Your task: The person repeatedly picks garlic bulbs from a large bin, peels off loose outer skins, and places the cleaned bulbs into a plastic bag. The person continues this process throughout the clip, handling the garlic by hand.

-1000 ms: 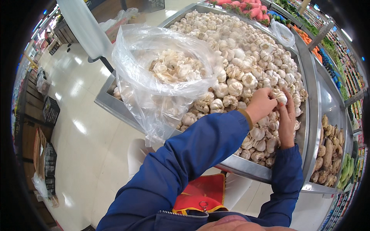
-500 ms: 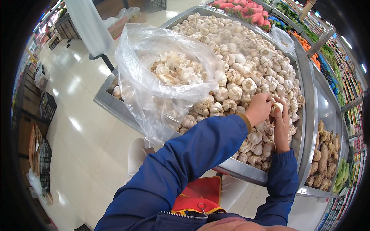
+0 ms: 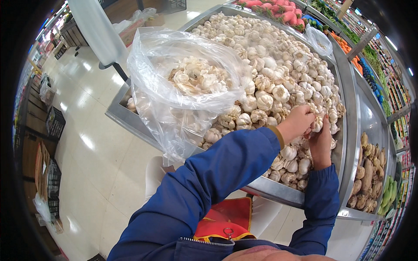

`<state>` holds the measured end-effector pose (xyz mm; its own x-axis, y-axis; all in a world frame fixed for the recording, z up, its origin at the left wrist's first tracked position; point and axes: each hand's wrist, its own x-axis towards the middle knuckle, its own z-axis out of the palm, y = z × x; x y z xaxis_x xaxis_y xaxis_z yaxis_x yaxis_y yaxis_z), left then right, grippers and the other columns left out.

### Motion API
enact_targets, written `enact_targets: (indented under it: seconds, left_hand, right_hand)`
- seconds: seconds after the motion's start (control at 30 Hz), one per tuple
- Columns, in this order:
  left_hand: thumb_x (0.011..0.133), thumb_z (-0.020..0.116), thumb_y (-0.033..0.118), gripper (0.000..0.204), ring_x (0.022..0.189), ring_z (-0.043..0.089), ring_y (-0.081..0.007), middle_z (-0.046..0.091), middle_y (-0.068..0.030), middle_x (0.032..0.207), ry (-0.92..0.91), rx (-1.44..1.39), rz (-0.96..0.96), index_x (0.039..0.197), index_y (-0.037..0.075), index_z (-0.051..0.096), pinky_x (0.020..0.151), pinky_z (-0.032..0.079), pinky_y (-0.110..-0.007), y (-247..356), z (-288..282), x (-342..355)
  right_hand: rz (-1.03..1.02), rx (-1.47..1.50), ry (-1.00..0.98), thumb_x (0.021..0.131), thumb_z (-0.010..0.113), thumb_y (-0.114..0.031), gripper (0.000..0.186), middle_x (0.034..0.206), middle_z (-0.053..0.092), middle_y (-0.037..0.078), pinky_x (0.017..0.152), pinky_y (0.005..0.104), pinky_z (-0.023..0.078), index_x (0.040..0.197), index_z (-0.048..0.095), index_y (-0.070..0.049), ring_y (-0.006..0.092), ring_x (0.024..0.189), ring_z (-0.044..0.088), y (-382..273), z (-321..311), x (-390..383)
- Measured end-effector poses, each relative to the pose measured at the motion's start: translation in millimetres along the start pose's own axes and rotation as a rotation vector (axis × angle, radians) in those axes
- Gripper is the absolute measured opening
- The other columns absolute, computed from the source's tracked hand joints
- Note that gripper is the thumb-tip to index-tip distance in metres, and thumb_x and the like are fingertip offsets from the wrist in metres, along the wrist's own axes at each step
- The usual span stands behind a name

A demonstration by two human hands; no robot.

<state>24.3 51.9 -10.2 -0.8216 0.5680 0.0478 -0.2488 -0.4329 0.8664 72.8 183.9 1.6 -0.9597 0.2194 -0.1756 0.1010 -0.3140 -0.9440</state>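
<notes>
Over the near right part of a wide heap of garlic (image 3: 265,65), my two hands meet at one garlic bulb (image 3: 318,124). My right hand (image 3: 321,144) is wrapped round the bulb from the right, its thumb and fingers pointing away from me. From the left, my left hand (image 3: 298,122) is closed with bent fingers against the bulb's near side; what its fingertips pinch is hidden. To the left of both, a large clear plastic bag (image 3: 174,102) lies with its mouth wide, holding pale papery garlic skins (image 3: 200,77).
The garlic lies in a metal display bin (image 3: 130,124) with a raised rim. Pink-red radishes (image 3: 283,13) are at the far end, carrots (image 3: 348,56) beyond the right side. Brown roots (image 3: 370,174) fill a neighbouring bin. A small plastic bag (image 3: 318,39) rests by the far right rim.
My right hand has turned, and its fingers now point more upward beside the bulb. The bulb sits slightly further right, with my left hand still against it.
</notes>
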Motion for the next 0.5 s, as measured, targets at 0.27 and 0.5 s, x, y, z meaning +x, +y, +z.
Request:
enact_targets:
  seconds: [0.27, 0.5]
  left_hand:
    - [0.091, 0.057, 0.018, 0.017, 0.055, 0.051, -0.0107, 0.057, -0.0064, 0.075, 0.1, -0.193, -0.095, 0.094, 0.004, 0.05, 0.047, 0.04, -0.023, 12.7, -7.9, -7.7]
    - [0.086, 0.064, 0.006, 0.015, 0.053, 0.054, -0.012, 0.055, -0.0046, 0.068, 0.173, 0.003, 0.002, 0.092, 0.001, 0.051, 0.043, 0.042, -0.027, 5.2, -6.2, -2.6]
  right_hand:
    - [-0.316, -0.416, -0.17, 0.101, 0.046, -0.036, 0.049, 0.086, 0.055, -0.001, 0.065, 0.0221, 0.04, 0.139, 0.04, -0.005, 0.0074, 0.075, 0.052, 3.2, 11.8, -10.0]
    - [-0.567, -0.727, -0.206, 0.098, 0.055, -0.027, 0.058, 0.131, 0.048, 0.01, 0.09, 0.0276, 0.046, 0.146, 0.03, -0.005, 0.0149, 0.107, 0.053, 11.4, 9.0, -4.2]
